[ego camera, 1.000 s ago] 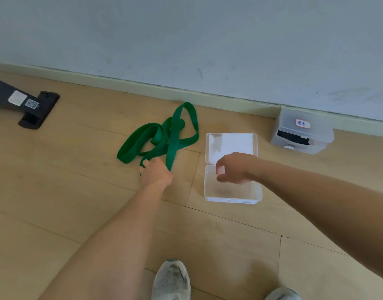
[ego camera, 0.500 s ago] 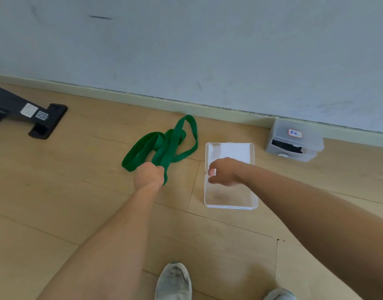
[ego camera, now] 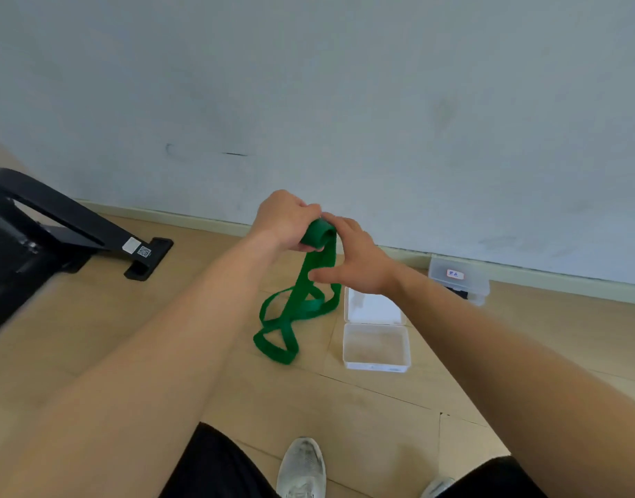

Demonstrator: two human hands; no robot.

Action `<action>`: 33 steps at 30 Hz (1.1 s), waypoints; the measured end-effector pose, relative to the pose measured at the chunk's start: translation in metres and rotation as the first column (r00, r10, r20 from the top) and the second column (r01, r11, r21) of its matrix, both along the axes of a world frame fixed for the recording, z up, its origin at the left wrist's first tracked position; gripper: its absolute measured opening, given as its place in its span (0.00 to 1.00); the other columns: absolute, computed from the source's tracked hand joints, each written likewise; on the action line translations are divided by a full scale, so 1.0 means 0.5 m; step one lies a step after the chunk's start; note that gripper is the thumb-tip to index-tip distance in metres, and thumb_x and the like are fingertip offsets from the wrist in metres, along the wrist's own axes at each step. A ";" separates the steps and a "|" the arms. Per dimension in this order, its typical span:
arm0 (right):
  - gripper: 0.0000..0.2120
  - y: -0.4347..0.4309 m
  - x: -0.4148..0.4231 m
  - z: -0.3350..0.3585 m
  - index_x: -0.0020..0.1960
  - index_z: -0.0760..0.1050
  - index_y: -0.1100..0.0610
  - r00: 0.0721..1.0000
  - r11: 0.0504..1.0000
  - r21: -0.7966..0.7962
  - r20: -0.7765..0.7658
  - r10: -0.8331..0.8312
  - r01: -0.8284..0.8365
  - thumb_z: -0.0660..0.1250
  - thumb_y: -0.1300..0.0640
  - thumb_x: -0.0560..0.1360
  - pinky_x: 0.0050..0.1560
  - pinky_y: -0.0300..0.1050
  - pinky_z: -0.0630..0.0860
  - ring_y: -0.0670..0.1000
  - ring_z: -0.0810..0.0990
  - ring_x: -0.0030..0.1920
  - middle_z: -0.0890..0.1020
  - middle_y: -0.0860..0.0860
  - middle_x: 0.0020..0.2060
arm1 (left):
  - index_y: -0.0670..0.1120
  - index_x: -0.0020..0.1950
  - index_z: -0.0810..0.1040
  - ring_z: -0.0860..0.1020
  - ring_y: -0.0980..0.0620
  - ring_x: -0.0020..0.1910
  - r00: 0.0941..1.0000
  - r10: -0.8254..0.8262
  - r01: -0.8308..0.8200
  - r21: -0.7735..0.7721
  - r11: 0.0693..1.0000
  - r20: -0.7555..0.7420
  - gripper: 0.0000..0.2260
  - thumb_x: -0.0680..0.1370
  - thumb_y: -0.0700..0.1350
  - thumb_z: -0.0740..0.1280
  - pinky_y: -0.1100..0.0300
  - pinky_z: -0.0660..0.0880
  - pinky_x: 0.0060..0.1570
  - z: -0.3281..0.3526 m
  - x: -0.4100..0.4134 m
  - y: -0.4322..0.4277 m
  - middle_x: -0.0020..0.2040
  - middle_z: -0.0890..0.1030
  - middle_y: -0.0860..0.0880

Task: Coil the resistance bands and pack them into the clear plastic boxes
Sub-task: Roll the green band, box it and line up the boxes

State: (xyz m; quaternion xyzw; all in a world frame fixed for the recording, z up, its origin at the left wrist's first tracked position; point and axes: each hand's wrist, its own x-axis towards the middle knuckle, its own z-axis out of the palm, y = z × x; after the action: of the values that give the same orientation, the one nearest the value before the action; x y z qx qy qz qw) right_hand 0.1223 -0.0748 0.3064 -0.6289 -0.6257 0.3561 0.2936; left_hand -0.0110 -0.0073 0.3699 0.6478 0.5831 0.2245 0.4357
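A flat green band [ego camera: 301, 303] of smooth, rubbery-looking material is hanging from the person's two hands near the middle of the view. Its top is bending into a small rounded fold, while its lower part is twisting into several loose loops that are resting on the pale wooden plank floor [ego camera: 380, 425] at about six o'clock from the hands.

Just beside those loops, at about three o'clock from them, a clear rectangular plastic box [ego camera: 377, 366] with rounded corners is lying open, its hinged lid [ego camera: 375, 310] folding back flat toward the wall. A second, closed clear box [ego camera: 459, 282] with a small red-edged label is sitting against the skirting board at about two o'clock from the open one (something dark is showing through its side, too small to make out).

The left hand [ego camera: 285, 221] is gripping the band's top fold, its fingers curling tightly round the material. The right hand [ego camera: 351, 260] is spreading wide: its fingertips are touching the same fold from the three o'clock side, and its thumb is stretching out across the hanging strands lower down. Whether that thumb is pressing on them cannot be told.

A black angular metal stand [ego camera: 75, 228] with a white sticker is occupying the nine o'clock area, and a grey mesh shoe [ego camera: 301, 465] is showing at six o'clock.
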 end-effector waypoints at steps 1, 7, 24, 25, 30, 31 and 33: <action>0.41 -0.013 -0.005 0.011 0.76 0.65 0.47 0.999 0.996 0.076 -0.031 -0.044 0.046 0.73 0.42 0.66 0.70 0.53 0.69 0.52 0.69 0.70 0.71 0.49 0.70 | 0.33 0.46 0.80 0.86 0.42 0.39 0.999 0.009 -0.009 -0.014 1.000 0.034 0.13 0.80 0.43 0.68 0.51 0.85 0.37 0.016 -0.002 -0.016 0.43 0.83 0.38; 0.19 -0.074 -0.013 0.032 0.66 0.74 0.52 0.998 0.974 0.219 -0.012 -0.056 0.058 0.69 0.56 0.76 0.51 0.44 0.75 0.49 0.79 0.52 0.81 0.46 0.54 | 0.35 0.49 0.80 0.84 0.45 0.33 0.901 0.195 -0.054 -0.345 0.937 0.388 0.07 0.80 0.39 0.68 0.62 0.80 0.28 0.024 -0.010 -0.096 0.46 0.82 0.38; 0.09 -0.043 0.045 0.010 0.49 0.73 0.63 0.850 0.997 -0.071 -0.525 -0.049 0.014 0.53 0.65 0.78 0.38 0.48 0.70 0.57 0.70 0.31 0.73 0.60 0.28 | 0.54 0.57 0.83 0.82 0.55 0.53 0.954 -0.248 0.217 0.187 0.958 0.168 0.08 0.78 0.51 0.73 0.57 0.82 0.48 -0.033 0.001 -0.045 0.53 0.85 0.55; 0.09 -0.043 0.045 0.009 0.49 0.73 0.63 0.848 0.997 -0.076 -0.529 -0.037 -0.004 0.53 0.65 0.77 0.36 0.47 0.70 0.57 0.69 0.30 0.72 0.60 0.28 | 0.52 0.56 0.84 0.83 0.54 0.53 0.948 -0.237 0.204 0.166 0.965 0.211 0.07 0.78 0.47 0.73 0.58 0.82 0.48 -0.035 0.004 -0.043 0.52 0.85 0.53; 0.19 -0.050 0.048 0.017 0.46 0.71 0.61 0.812 0.998 -0.057 -0.583 -0.021 -0.015 0.53 0.47 0.84 0.33 0.45 0.70 0.55 0.68 0.26 0.74 0.57 0.26 | 0.42 0.56 0.84 0.86 0.51 0.47 0.932 -0.058 0.033 0.076 0.997 0.357 0.08 0.77 0.38 0.74 0.62 0.82 0.46 -0.039 0.004 -0.038 0.47 0.87 0.47; 0.22 -0.050 0.048 0.018 0.47 0.72 0.61 0.822 0.999 -0.040 -0.568 -0.035 0.015 0.53 0.44 0.85 0.33 0.46 0.69 0.54 0.68 0.26 0.74 0.56 0.27 | 0.42 0.55 0.84 0.86 0.51 0.47 0.921 -0.039 0.022 0.048 0.999 0.387 0.08 0.76 0.38 0.74 0.62 0.82 0.46 -0.037 0.006 -0.039 0.47 0.87 0.47; 0.19 -0.051 0.049 0.018 0.49 0.72 0.60 0.821 0.998 -0.012 -0.568 -0.063 0.069 0.55 0.45 0.85 0.32 0.47 0.67 0.53 0.67 0.24 0.74 0.57 0.27 | 0.43 0.54 0.83 0.86 0.51 0.48 0.892 -0.021 0.026 -0.004 1.000 0.452 0.08 0.76 0.37 0.74 0.62 0.81 0.47 -0.031 0.011 -0.043 0.47 0.87 0.47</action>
State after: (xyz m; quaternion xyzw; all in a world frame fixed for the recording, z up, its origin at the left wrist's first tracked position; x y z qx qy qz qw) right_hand 0.1469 -0.1002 0.3157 -0.5145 -0.4895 0.5139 0.4812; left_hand -0.0055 -0.0287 0.3546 0.5826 0.4591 0.3607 0.5654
